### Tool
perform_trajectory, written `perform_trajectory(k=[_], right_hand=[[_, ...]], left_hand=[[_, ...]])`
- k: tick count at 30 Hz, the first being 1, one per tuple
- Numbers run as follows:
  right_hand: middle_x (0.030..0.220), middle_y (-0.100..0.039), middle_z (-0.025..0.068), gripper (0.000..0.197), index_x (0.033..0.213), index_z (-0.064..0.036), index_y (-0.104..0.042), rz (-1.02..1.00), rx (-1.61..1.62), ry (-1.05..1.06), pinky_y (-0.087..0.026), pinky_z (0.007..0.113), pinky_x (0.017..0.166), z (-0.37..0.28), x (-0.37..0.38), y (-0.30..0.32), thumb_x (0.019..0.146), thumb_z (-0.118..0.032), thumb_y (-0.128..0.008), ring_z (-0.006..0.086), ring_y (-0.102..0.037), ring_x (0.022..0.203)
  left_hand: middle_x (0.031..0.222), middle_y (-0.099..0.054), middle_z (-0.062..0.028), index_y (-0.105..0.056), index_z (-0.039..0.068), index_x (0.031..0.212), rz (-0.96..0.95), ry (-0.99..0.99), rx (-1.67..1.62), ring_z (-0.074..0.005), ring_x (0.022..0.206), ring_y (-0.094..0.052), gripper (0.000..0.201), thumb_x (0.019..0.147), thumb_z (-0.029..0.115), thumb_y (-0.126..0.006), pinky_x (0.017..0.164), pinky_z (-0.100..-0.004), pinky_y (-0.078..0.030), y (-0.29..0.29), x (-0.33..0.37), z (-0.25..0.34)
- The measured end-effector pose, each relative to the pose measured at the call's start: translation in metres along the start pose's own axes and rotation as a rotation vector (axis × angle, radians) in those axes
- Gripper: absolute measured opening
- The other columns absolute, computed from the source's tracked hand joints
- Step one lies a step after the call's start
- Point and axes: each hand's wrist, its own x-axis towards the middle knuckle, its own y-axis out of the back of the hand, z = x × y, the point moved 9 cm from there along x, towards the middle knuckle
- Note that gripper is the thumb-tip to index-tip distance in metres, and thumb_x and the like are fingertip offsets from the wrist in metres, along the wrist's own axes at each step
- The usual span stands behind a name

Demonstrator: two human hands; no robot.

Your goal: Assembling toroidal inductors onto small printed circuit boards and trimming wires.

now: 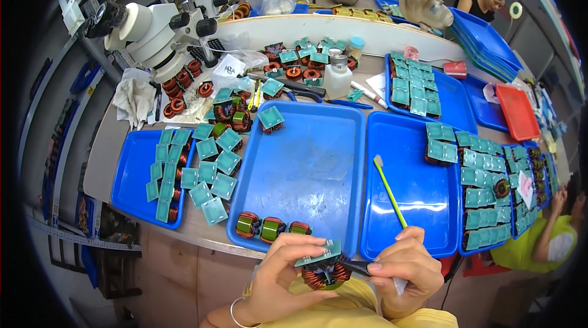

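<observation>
Nearest the lens, at the lower edge: left hand [278, 279] clasped round a copper-wound coil [324, 271] with a green base plate on top, held just off the near edge of the surface [104, 150]. Right hand [407, 270] touching it from the right, clenched on a dark pointed tool [357, 267] aimed leftward into the windings, plus a yellow-green swab [389, 191] whose long axis rises up and leftward. Directly beyond, middle blue tray [306, 162]: three similar coils along its near rim, one at its far rim. Right blue tray [422, 205]: plated coils at its far right. Left blue tray [131, 175]: rows of the same.
</observation>
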Motion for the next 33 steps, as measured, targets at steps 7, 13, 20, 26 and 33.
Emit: perform_trajectory(k=[7,13,20,26,33], right_hand=[[0.066,-0.062,-0.0016,0.021,0.080,-0.0103,-0.068,-0.021,-0.005,-0.005,-0.036,0.028,0.069,0.0020,-0.0015,-0.0008,0.062,-0.003,-0.075,0.0117,-0.059,0.062],[0.066,-0.062,-0.0009,0.022,0.078,-0.0099,-0.068,-0.001,-0.013,-0.018,-0.036,0.028,0.067,0.0027,-0.0005,-0.0007,0.059,-0.003,-0.076,0.0123,-0.059,0.063],[0.066,-0.062,-0.0005,0.023,0.079,-0.0096,-0.069,-0.029,-0.024,0.008,-0.035,0.028,0.065,0.0008,-0.0009,-0.0025,0.058,-0.003,-0.077,0.0123,-0.059,0.063],[0.067,-0.062,0.0002,0.024,0.080,-0.0094,-0.069,-0.022,-0.010,0.029,-0.035,0.027,0.064,-0.0001,0.0000,-0.0033,0.058,-0.004,-0.078,0.0124,-0.059,0.064],[0.067,-0.062,0.0000,0.024,0.080,-0.0095,-0.068,-0.033,-0.029,0.023,-0.035,0.028,0.065,0.0000,-0.0010,-0.0039,0.058,-0.004,-0.078,0.0122,-0.059,0.064]], left_hand=[[0.114,-0.046,-0.0146,-0.048,0.005,0.110,0.000,0.002,0.029,-0.0238,0.108,-0.047,0.066,0.054,0.002,-0.083,0.092,-0.0337,-0.042,0.0001,0.0015,0.0010],[0.112,-0.046,-0.0141,-0.049,0.005,0.109,-0.004,-0.015,0.112,-0.0231,0.107,-0.049,0.067,0.052,0.006,-0.084,0.090,-0.0330,-0.042,0.0012,0.0024,0.0014],[0.112,-0.046,-0.0138,-0.049,0.005,0.108,0.019,-0.014,0.107,-0.0219,0.105,-0.049,0.066,0.052,0.006,-0.084,0.089,-0.0320,-0.043,0.0031,0.0011,0.0014],[0.112,-0.044,-0.0129,-0.050,0.005,0.107,0.030,-0.026,0.140,-0.0208,0.105,-0.049,0.065,0.052,0.006,-0.084,0.087,-0.0308,-0.045,0.0030,0.0001,0.0028],[0.111,-0.043,-0.0123,-0.049,0.005,0.107,0.037,-0.035,0.193,-0.0194,0.102,-0.049,0.065,0.053,0.006,-0.084,0.087,-0.0301,-0.045,0.0033,0.0005,0.0048]])
